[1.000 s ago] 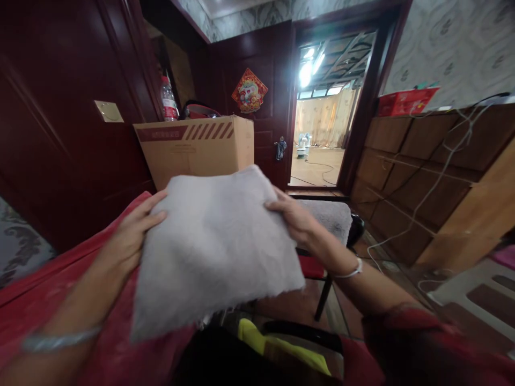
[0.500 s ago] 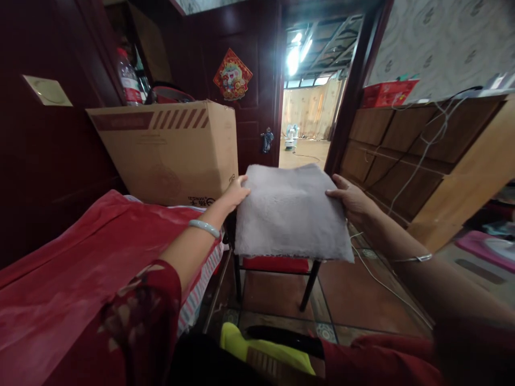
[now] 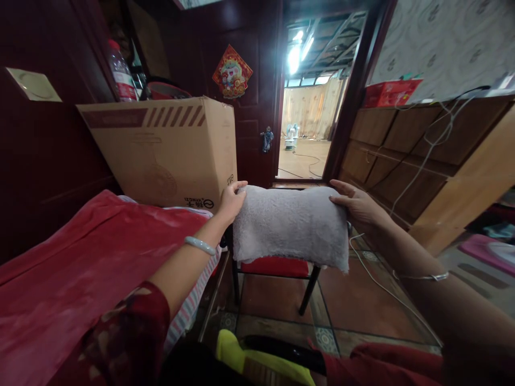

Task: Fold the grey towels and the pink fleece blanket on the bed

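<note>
Partly visible chair (image 3: 274,267) behind cloth (image 3: 289,225)

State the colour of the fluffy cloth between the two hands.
The fluffy cloth is plain light grey; the head view shows it best.

In mid-frame, the grey rectangular fluffy cloth (image 3: 292,228) hides most of the black-framed chair with a red seat (image 3: 277,268). The red fleecy blanket (image 3: 92,257) runs off the left edge, the bright yellow item (image 3: 229,346) off the bottom, and the pink-topped pale container (image 3: 483,247) off the right. Beyond the doorway, upper middle, the white-and-blue upright object (image 3: 290,140) is too small to identify.
</note>
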Demonstrator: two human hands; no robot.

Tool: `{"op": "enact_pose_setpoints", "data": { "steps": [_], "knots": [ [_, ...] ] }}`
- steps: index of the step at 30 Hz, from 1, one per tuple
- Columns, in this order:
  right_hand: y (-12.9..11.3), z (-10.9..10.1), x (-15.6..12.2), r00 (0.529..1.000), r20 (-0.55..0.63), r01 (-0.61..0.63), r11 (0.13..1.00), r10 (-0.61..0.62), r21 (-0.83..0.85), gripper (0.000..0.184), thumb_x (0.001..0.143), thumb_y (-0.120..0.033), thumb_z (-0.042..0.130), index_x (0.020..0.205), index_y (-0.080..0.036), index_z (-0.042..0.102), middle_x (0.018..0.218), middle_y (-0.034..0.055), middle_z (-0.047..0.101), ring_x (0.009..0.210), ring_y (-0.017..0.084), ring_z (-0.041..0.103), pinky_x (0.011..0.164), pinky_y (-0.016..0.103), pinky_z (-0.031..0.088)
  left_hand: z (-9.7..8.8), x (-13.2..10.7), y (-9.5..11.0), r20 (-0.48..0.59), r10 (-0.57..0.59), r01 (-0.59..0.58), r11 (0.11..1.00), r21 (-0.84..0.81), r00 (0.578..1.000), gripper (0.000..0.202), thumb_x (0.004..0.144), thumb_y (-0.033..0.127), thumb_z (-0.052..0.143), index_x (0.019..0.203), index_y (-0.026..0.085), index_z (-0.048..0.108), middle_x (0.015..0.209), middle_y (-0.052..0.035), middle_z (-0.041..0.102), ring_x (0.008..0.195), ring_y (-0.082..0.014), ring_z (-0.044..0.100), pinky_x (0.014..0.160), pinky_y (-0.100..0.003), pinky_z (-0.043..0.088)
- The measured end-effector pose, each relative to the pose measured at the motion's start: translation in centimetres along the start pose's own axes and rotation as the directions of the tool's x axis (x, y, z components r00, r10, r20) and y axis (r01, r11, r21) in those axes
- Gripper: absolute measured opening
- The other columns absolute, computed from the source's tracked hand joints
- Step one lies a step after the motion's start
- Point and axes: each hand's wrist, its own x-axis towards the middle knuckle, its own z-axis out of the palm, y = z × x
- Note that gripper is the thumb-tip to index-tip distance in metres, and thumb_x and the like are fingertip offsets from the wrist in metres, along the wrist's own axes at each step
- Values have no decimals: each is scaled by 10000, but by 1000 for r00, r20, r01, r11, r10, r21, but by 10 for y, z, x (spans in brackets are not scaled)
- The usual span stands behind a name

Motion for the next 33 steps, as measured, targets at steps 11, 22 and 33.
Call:
{"op": "enact_pose_setpoints", "data": {
  "steps": [11,22,33],
  "knots": [
    [-7,-4,-6,909,77,344,631,-410,-695,404,891,-475,537,1107,-231,777,1147,152,706,1131,359,620,997,583,480,-10,7,-5,183,141,-213,855,473,973,336,922,268,483,1100,191,757,1180,-126,739,1176,-280,643,1068,-435,469],
    [-14,30,-24,721,593,687,259,-360,-679,1030,786,-809,598,1623,-315,256,1604,175,381,1391,436,438,1090,648,364,-18,-17,11,657,238,-634,618,465,715,1096,642,712,791,1542,226,399,1504,-166,509,1387,-376,454,1157,-508,355],
    [-6,27,-19,705,600,704,267,-378,-658,951,837,-746,598,1614,-293,286,1519,163,484,1304,397,519,1058,605,419,-15,-16,2,642,259,-648,577,497,722,1060,638,691,809,1516,231,432,1371,-146,604,1234,-364,553,1054,-479,444]
  ]
}}
